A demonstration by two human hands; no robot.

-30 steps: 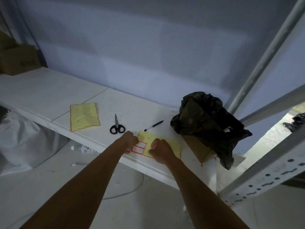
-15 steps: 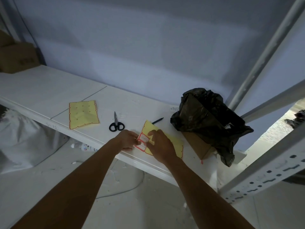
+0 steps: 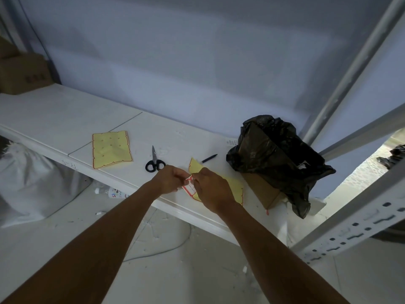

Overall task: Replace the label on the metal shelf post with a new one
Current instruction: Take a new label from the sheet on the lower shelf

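**Q:** State the position of the label.

**A:** The label, white with a red border, sits at the near left corner of the yellow label sheet. The sheet lies at the front edge of the white shelf board. Its far corner is raised off the board.

**Q:** State the condition of both hands.

**A:** The left hand has its fingers curled, with the fingertips closed on the left edge of the label. The right hand lies over the sheet at 3 o'clock from the label. Its fingers are curled and pinch the sheet at the label's upper edge. The two hands are nearly touching. The contact points are small and dim in this view. The label appears partly lifted from its backing, but this cannot be confirmed.

**Q:** Locate the shelf post.

**A:** The shelf post is pale metal with rows of slots and holes. It crosses the view at 4 o'clock from the hands, well apart from them.

**Q:** List the remaining items.

**A:**
- **Scissors:** black handles, near the left hand at 10 o'clock, blades pointing away.
- **Second sheet:** yellow, lying flat on the board, farther out at 10 o'clock.
- **Pen:** black, at 1 o'clock from the right hand, just beyond the raised corner of the label sheet.
- **Black bag:** at 2 o'clock, draped over a brown box that stands just beside the right edge of the label sheet.
- **Bottle:** on the floor below the board, at 9 o'clock from the left hand.
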